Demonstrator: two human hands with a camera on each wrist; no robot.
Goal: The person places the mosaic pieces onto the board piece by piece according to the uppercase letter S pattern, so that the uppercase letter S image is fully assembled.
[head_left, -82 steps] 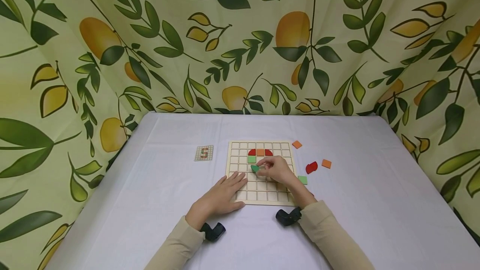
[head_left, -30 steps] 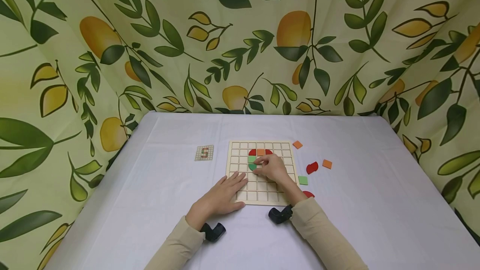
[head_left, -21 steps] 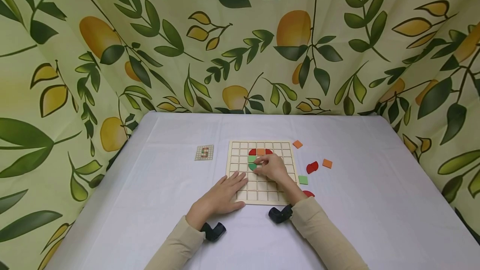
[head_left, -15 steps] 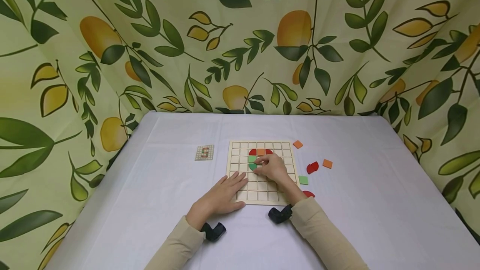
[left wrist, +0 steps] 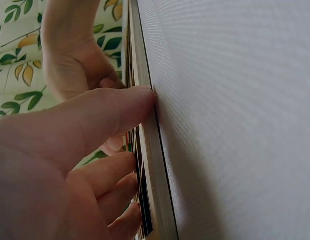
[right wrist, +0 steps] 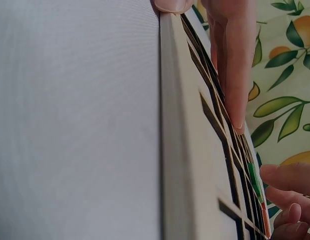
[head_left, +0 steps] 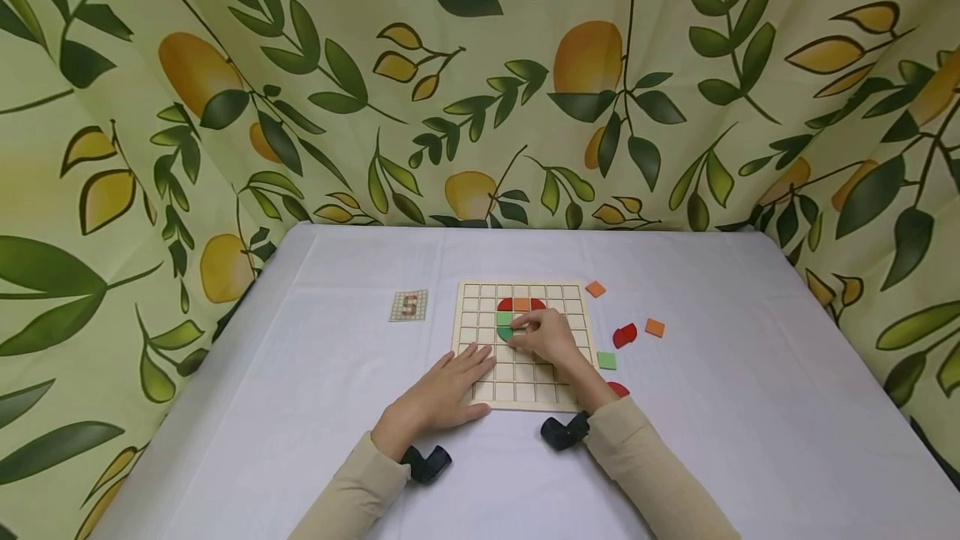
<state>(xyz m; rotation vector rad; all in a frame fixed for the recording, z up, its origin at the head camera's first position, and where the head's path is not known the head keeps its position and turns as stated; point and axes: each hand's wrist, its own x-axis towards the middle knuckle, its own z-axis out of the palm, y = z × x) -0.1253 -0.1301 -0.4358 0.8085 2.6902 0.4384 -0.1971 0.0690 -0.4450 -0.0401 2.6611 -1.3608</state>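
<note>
On the pale gridded board (head_left: 525,392), my left hand (head_left: 442,390) lies at the near left with its fingers spread over the cells. Its thumb (left wrist: 132,105) presses against the board's near edge. My right hand (head_left: 547,337) is over the middle, thumb and fingertips right at the edge of a dark green rounded tile (head_left: 504,332). That tile lies flat in its cell, below a light green square (head_left: 504,318). Above these are a red rounded tile (head_left: 505,304), an orange square (head_left: 521,304) and another red tile (head_left: 537,304), partly hidden by the right hand.
Left of the board lies a small card (head_left: 408,305) with a coloured S on a grid. To the right are orange squares (head_left: 655,327), overlapping red tiles (head_left: 625,335), a light green square (head_left: 607,360) and a red tile (head_left: 617,389) partly behind the right forearm.
The dark green tile, tilted in the right fingers at first, has been set flat in the cell under the light green square. The right hand has then shifted very slightly right. The left hand stays still.
</note>
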